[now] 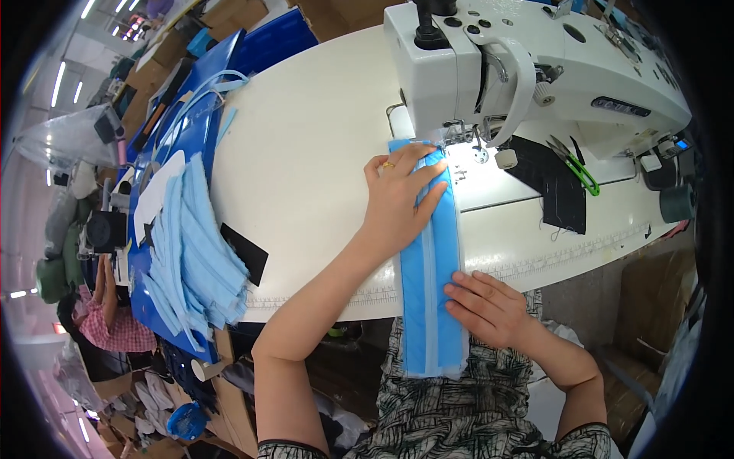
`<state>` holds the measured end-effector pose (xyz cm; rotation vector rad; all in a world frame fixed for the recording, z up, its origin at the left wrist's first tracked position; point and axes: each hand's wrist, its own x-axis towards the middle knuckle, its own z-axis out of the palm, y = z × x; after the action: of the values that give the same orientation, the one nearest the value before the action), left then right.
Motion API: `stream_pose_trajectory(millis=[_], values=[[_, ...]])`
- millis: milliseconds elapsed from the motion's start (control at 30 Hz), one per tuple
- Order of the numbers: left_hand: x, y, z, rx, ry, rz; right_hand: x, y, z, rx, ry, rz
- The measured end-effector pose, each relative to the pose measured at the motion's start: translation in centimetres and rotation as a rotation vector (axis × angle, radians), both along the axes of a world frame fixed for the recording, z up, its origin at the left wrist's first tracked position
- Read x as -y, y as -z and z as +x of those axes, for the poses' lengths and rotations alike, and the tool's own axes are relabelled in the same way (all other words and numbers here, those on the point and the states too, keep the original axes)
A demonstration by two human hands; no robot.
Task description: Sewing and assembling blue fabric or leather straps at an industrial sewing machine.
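Note:
A long blue fabric strip [414, 306] with a paler band down its middle runs from the sewing machine [443, 84] over the table's front edge toward my lap. Near the presser foot [479, 153], my left hand [401, 191] lies on the strip with its fingers spread, pressing the cloth down. A ring is on one of its fingers. Lower down, my right hand [493, 310] rests against the strip's right edge, fingers stretched out and its thumb hidden. The machine's light shines brightly on the needle area.
Green-handled thread snips [582, 174] lie on black fabric [562, 195] right of the needle. Light-blue cloth pieces [191, 252] are piled at the left on a blue surface [145, 306], beside a black piece [246, 252]. A measuring tape [566, 256] lines the white table's [313, 153] front edge.

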<state>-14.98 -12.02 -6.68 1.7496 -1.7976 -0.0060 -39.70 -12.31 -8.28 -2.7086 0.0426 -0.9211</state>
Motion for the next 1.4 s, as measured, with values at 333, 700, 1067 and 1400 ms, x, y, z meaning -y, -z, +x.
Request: stream_pose_trajectory(millis=[333,700,1067,1400], values=[[0.2,0.1,-0.8,0.024,-0.019,-0.018,0.2,0.5,-1.2,0.012,0.025,0.051],[-0.2,-0.9,-0.9,-0.038,-0.056,-0.012,0.1,0.9,-1.2,0.019,0.05,0.05],[-1.1,-0.9,-1.7,-0.009,-0.002,0.05,-0.2,0.9,-0.6,0.049,0.059,0.049],[-0.9,-0.7,-1.5,-0.044,-0.022,0.057,-0.4,1.3,-0.4,0.053,0.066,0.069]])
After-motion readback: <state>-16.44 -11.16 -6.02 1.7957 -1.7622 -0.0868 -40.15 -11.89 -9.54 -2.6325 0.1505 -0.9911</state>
